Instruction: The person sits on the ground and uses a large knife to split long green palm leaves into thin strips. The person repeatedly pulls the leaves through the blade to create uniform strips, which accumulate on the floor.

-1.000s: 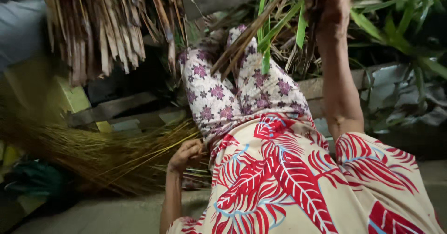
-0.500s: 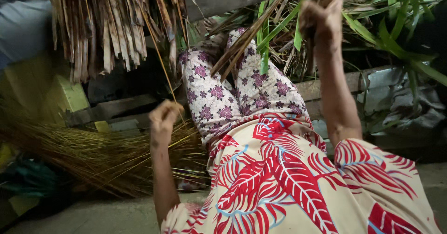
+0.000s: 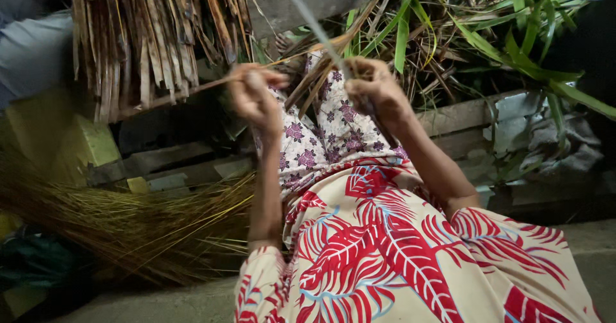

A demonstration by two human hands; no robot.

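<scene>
Left hand (image 3: 253,95) pinches one end of a thin brown leaf rib (image 3: 192,90); right hand (image 3: 375,88), at three o'clock, closes round the long green leaf blade (image 3: 314,24), both raised above the lap, apparently to keep it taut.

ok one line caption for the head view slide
Left hand and right hand grip a dry palm leaf strip above a patterned lap.

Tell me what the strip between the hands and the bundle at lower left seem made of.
The strip held by left hand and right hand looks like dried palm leaf: brown, matte, narrow and stiff. The bundle looks like thin leaf midribs: straw-yellow, wiry, fine strands.
</scene>
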